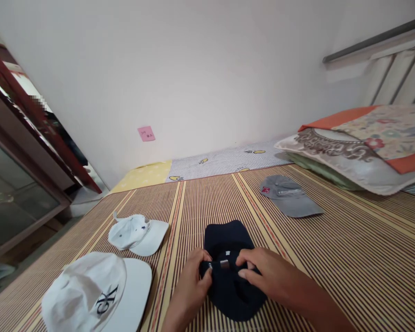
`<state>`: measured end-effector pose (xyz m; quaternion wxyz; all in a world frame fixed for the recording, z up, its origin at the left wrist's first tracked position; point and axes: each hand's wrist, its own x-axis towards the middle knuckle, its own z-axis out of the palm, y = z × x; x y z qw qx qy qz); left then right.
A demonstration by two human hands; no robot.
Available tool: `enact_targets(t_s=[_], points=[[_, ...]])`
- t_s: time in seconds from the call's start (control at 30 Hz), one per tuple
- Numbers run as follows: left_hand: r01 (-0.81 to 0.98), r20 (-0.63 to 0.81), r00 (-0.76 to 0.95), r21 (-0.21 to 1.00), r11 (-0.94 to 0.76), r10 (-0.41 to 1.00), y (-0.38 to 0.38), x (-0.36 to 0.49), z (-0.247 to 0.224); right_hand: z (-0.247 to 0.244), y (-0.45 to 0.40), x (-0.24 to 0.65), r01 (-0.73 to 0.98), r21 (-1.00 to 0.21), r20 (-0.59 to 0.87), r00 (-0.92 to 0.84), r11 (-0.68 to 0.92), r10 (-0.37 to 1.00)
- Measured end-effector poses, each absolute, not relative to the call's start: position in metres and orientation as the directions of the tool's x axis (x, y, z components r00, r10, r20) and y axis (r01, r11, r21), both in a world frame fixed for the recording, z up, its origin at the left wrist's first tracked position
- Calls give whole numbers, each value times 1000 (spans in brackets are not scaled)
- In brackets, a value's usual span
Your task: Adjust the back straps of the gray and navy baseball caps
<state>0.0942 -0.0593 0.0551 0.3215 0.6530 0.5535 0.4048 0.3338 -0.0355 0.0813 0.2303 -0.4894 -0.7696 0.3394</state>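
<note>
A dark navy cap (230,235) lies on the striped mat (200,203) near the bottom centre, its brim pointing away from me and its back strap with a metal buckle toward the middle. My left hand (190,286) pinches the left side of the strap between thumb and fingers. On the right side, my right hand (269,272) has its thumb and fingers closed on the cap's dark fabric. Both hands touch the cap, which rests on the mat.
Two white caps, a larger one (79,295) and a smaller one (133,235), lie at left. A grey cap (285,193) sits at back right, near stacked pillows (346,152). A pink note (146,133) is on the wall (207,78).
</note>
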Motion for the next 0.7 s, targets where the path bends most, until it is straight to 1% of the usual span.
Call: enact_targets(t_s=[0.07,0.17,0.27,0.4,0.53,0.6,0.7], points=[[426,106,52,897,-118,993,-60,96,58,78,-35,334,563,-766,49,-432,312,900],[370,39,65,927,-60,997,-60,97,55,75,-34,327,439,-848,53,-485,296,873],[268,46,77,961,-65,996,-58,97,44,72,-30,317,325,-909,40,-556,262,830],[135,63,93,988,-75,994,-56,95,34,65,-23,309,288,-933,17,-560,214,829],[12,77,147,997,-80,986,-57,96,35,63,-20,310,224,-960,6,-580,167,814],[12,73,142,997,-75,987,-58,98,37,64,-20,311,200,-967,10,-588,157,809],[58,72,109,995,-79,991,-58,102,39,65,-22,311,180,-971,20,-595,158,803]])
